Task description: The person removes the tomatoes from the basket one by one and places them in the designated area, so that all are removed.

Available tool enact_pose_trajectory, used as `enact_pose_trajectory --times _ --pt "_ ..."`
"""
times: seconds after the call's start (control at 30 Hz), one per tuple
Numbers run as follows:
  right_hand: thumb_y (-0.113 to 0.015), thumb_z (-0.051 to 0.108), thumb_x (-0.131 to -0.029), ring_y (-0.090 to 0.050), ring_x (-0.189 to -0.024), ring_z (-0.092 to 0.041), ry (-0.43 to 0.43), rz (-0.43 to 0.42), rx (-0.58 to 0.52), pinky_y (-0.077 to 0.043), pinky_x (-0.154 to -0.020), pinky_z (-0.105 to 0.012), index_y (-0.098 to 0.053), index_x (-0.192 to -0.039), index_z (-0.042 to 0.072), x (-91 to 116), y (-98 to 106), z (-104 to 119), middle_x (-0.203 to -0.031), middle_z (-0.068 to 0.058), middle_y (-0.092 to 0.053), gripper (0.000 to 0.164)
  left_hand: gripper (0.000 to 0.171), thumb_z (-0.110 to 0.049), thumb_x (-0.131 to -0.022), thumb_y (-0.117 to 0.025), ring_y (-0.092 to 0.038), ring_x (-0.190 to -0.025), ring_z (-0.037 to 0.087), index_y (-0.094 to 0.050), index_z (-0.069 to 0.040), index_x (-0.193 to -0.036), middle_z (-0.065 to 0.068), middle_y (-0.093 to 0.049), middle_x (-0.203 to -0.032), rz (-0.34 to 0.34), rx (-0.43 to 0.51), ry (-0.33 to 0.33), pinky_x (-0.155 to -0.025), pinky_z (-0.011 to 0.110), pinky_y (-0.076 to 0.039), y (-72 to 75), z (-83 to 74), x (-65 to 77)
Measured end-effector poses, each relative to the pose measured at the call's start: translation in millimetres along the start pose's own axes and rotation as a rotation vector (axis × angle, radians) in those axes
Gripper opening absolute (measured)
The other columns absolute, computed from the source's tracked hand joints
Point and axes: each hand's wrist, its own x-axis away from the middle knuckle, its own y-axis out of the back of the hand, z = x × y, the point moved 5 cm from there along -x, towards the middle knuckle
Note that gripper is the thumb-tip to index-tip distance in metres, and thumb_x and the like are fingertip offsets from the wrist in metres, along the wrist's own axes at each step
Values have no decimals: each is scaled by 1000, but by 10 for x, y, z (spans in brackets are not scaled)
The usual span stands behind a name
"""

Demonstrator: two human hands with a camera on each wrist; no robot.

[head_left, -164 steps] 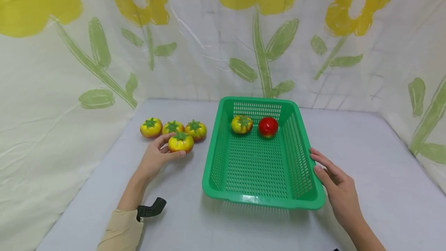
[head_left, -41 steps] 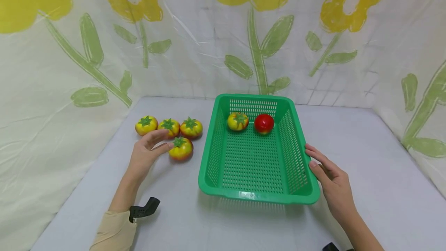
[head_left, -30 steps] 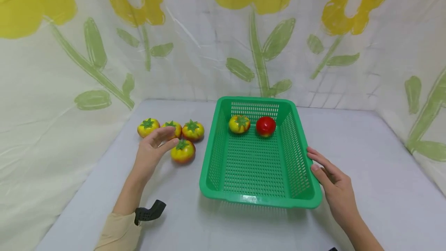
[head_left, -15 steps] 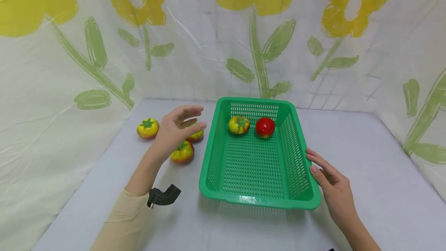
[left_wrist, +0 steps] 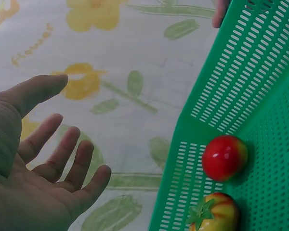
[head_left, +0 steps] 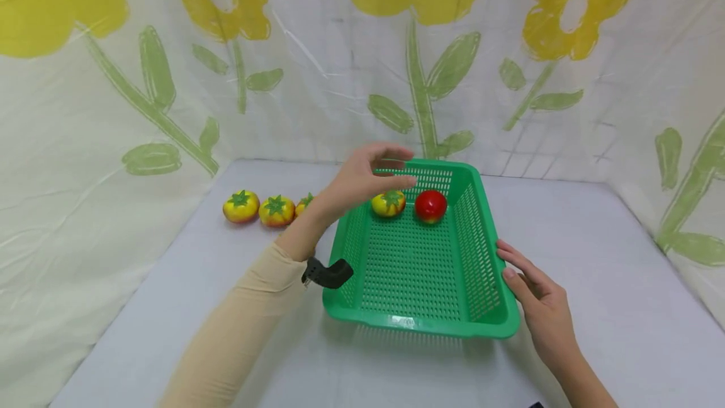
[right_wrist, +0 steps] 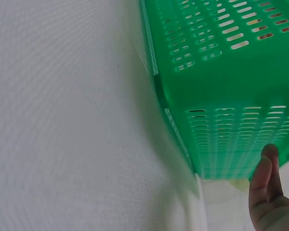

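My left hand (head_left: 365, 176) hovers over the back left corner of a green plastic basket (head_left: 413, 326), holding nothing. Its fingers are loosely bent and spread apart from the thumb in the left wrist view. Inside the basket, near its back wall, lie a yellow-red tomato (head_left: 388, 206) with a green leafy top and a red tomato (head_left: 430, 206). My right hand (head_left: 540, 310) touches the basket's right rim with its fingertips and thumb, the fingers fairly straight along the outside. The right wrist view shows these fingers (right_wrist: 272, 168) at the slotted side wall.
To the left of the basket stand yellow-red tomatoes in a row: one at the left end (head_left: 241, 206), a middle one (head_left: 277, 211), and a third (head_left: 304, 203) partly covered by my left forearm. A flower-printed cloth (head_left: 317, 62) hangs behind the white table (head_left: 187, 269).
My left hand has let go of a tomato on the table, then risen and moved right to above the basket. The right hand has stayed at the rim.
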Motion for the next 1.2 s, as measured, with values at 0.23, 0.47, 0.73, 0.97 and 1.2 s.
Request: enact_pose_trajectory --times 0.23,0.47,0.73,0.97,1.2 --pt "-54 13 -103 -47 -130 -16 -14 -5 -7 -43 -97 -18 -53 -141 4 -3 -6 11 -150 -4 -44 39 48 -24 -88 -76 -54 -117 13 -60 -14 -132 -4 -59 -129 73 18 42 -92 31 -49 -269 144 -288" --pt "-53 14 -103 -45 -132 -15 -30 -11 14 -42 -97 -18 -54 -141 5 5 5 -15 -149 -4 -45 39 50 -24 -88 -76 -52 -124 25 -58 -11 -133 -1 -57 -130 56 48 109 -93 28 -48 -437 361 -501" --pt "-53 12 -103 -46 -132 -15 -14 3 9 -41 -97 -17 -53 -140 4 8 -4 -9 -150 -5 -44 38 50 -21 -87 -77 -52 -120 19 -59 -10 -132 0 -58 -127 -4 68 188 -90 30 -49 -589 623 -594" --pt "-53 12 -103 -47 -131 -16 -24 0 9 -41 -98 -18 -53 -140 4 35 -17 6 -149 -4 -45 38 49 -15 -87 -77 -52 -120 25 -59 -7 -131 7 -57 -131 -27 94 212 -88 30 -50 -630 741 -594" --pt "-52 11 -103 -47 -131 -15 -4 15 -2 -41 -98 -17 -52 -141 2 49 -18 42 -151 -6 -43 38 53 -13 -85 -78 -55 -117 27 -57 -3 -133 14 -55 -135 -24 56 240 -88 30 -50 -633 876 -582"
